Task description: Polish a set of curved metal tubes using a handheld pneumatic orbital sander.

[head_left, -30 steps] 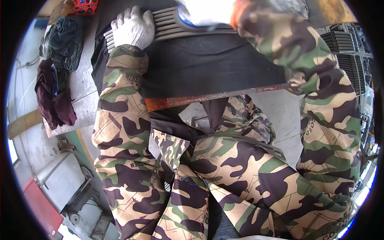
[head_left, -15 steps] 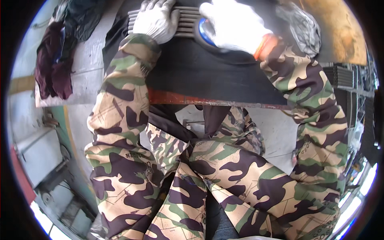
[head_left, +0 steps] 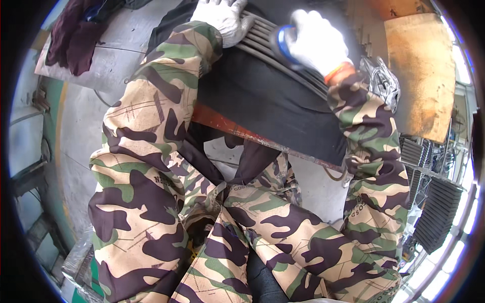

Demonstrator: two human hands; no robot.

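Observation:
Several thin grey metal rods (head_left: pixel 262 38) lie side by side on a black cloth (head_left: pixel 252 93) over the table. My left hand (head_left: pixel 221 20), in a white knit glove, lies on their left end with its fingers outstretched. In a white glove with an orange cuff, my right hand (head_left: pixel 321 43) is closed on a round dark pad with a blue rim (head_left: pixel 284 44). The pad sits on or just over the rods, right of my left hand. Its underside is hidden, and glare washes out part of the right glove.
Crumpled clear plastic (head_left: pixel 381 83) lies right of my right hand, beside a stained tan board (head_left: pixel 422 76). Maroon and dark cloths (head_left: pixel 76 43) hang at the table's left. The table's red front edge (head_left: pixel 227 126) is close to my lap. Stacked dark ribbed parts (head_left: pixel 437 214) stand at the right.
The view has turned, so the rods now slant down to the right and show more of their length. My right hand and the pad appear farther right along them. My left hand stays on the rods.

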